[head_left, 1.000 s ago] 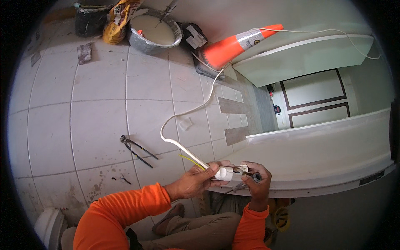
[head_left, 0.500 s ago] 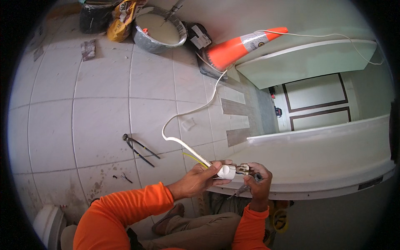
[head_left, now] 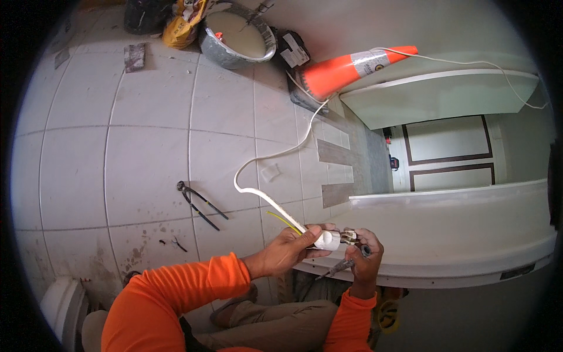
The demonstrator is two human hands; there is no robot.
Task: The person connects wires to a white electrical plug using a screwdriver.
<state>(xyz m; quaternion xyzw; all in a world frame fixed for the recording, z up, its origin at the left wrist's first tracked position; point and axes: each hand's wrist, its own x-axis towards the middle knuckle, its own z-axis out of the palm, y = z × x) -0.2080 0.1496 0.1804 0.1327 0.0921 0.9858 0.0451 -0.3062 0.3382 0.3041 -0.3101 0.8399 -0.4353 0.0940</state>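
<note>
My left hand [head_left: 288,247] is closed around a white plastic plug housing [head_left: 327,240], thumb on top. A white cable [head_left: 265,198] runs into the housing from the left, and a loose yellow-green wire [head_left: 282,219] sticks out beside it. Just right of the housing, the fingers of my right hand [head_left: 368,255] pinch a plug insert [head_left: 348,236] with metal parts. The insert and housing are close together; my fingers partly hide the gap. Tucked in my right palm is a screwdriver [head_left: 340,267], its shaft pointing down-left, away from the plug.
Black-handled pincers [head_left: 200,205] lie on the tiled floor, with small dark bits [head_left: 179,244] nearer me. The cable trails past an orange cone [head_left: 334,76] lying on its side. Farther off stand a tub of pale liquid [head_left: 226,56] and a yellow bag [head_left: 180,32]. A white ledge [head_left: 446,276] runs at right.
The view has shifted a little, so the floor things sit slightly farther right. Both hands keep their hold on the plug parts, and the screwdriver shaft has swung slightly.
</note>
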